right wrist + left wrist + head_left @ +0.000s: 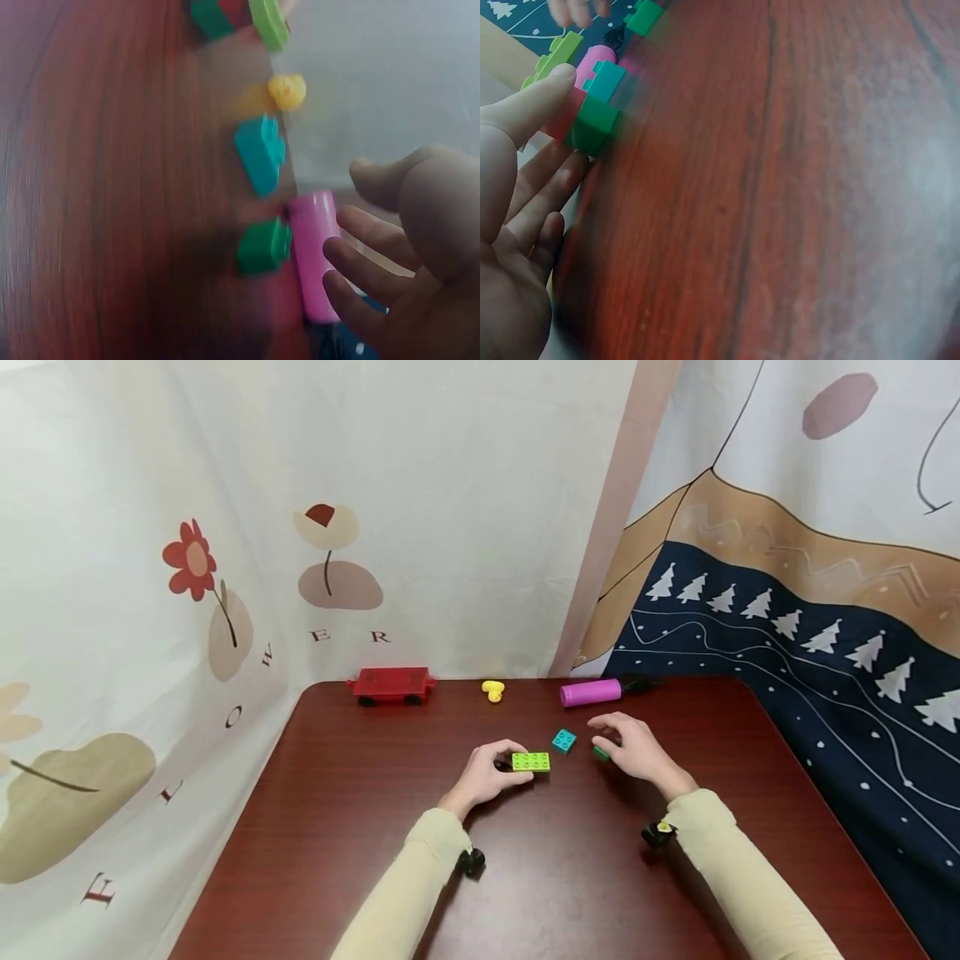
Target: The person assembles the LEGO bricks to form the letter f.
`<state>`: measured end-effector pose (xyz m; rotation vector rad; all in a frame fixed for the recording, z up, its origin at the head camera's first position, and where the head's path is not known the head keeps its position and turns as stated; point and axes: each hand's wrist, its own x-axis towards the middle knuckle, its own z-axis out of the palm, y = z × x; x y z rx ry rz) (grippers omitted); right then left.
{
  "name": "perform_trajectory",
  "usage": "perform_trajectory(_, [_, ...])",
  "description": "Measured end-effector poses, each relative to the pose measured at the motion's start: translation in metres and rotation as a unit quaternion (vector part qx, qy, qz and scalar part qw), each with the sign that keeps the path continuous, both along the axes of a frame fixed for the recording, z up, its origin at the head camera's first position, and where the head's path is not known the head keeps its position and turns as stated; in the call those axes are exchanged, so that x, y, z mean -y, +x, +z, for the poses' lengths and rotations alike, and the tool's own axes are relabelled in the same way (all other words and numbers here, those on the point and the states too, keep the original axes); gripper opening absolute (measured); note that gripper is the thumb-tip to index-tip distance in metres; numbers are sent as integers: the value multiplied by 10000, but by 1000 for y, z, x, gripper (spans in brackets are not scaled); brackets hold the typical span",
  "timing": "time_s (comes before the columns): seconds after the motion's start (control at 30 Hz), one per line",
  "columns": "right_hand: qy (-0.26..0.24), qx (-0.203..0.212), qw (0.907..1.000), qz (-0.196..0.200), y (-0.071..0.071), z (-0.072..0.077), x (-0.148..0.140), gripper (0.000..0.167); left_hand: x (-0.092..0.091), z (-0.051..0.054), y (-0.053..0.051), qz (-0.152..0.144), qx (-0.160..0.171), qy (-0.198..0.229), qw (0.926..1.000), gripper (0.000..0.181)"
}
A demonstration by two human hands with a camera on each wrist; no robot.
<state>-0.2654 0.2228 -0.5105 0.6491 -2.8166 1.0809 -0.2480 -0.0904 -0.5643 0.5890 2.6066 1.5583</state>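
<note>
My left hand [483, 777] pinches a small stack of toy building bricks between thumb and fingers. Its top is a lime green brick [531, 762]; under that are a red brick [564, 116] and a green brick [596, 124]. My right hand [637, 750] hovers over a small green brick [260, 246], fingers spread and gripping nothing. The right wrist view shows a gap between the fingertips and that brick. A teal brick [564, 741] with studs up lies on the table between the two hands.
Along the back edge of the brown table [360, 877] are a red wheeled toy wagon base [392, 683], a small yellow toy duck [492, 691] and a purple-pink cylinder [591, 692] with a black end. Printed curtains [465, 527] hang behind the table.
</note>
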Motion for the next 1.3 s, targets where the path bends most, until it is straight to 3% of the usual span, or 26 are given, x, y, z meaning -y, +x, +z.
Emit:
perform_trajectory(0.3, [262,324,9989,193,-3,-10,-23,41,2,2,-3,63,280,121,9995,34])
perform_trajectory(0.7, [286,664,9965,414,-8,-26,-22,49,-1,-2,-2,29,344,81,9994,33])
perform_trajectory(1.07, [442,222,9983,301,-8,-33,-12,36,-3,0,-1,60,369,71,9993,34])
perform_trajectory(1.3, [-32,428,9991,56,-6,-27,2,38,-4,1,-1,41,330,86,9994,34])
